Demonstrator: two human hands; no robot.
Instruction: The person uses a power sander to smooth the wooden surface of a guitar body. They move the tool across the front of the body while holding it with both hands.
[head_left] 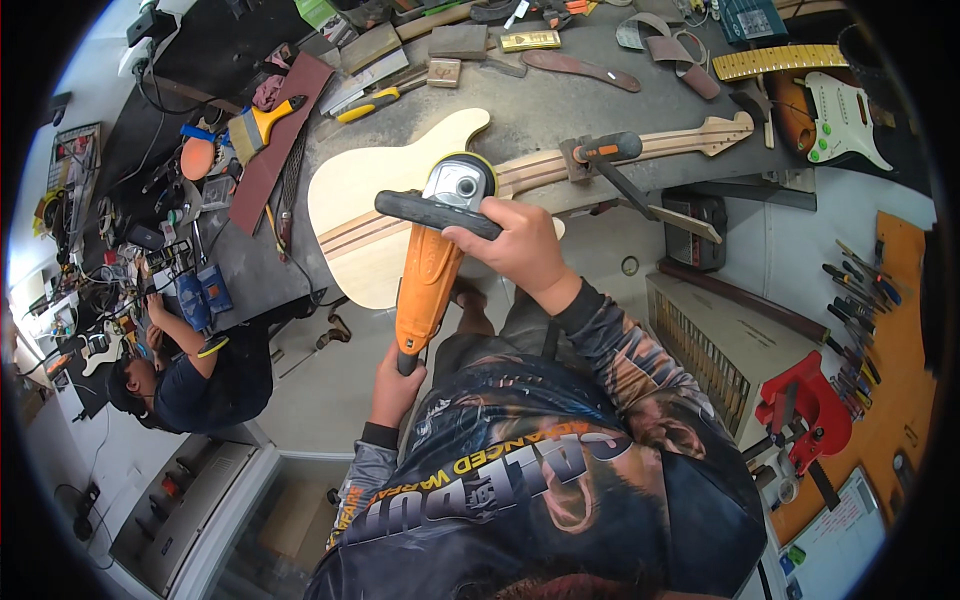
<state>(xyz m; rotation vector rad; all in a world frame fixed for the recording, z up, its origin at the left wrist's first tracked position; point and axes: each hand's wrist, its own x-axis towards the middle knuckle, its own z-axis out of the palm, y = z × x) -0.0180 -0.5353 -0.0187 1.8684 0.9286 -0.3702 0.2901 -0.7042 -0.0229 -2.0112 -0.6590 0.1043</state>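
An unpainted pale wooden guitar body (345, 190) with darker stripes along its middle lies on the bench, its neck (680, 143) pointing right. Over the body I hold an orange angle sander (428, 280) with a silver head and a round, yellow-edged pad. My left hand (396, 388) is wrapped around the sander's rear end, near the bench's front. Up front, my right hand (520, 245) grips the black bar handle (420, 210). The head hides part of the body, and I cannot tell whether the pad touches the wood. A clamp with an orange-and-black handle (610, 148) sits across the neck.
The dusty grey bench (400, 125) carries wood blocks, a yellow-handled tool (368, 105) and sanding belts (672, 52). A brush (262, 128) lies left. Another person (200, 375) works at the left. A sunburst guitar (825, 115) is at far right; a red clamp (810, 410) hangs lower right.
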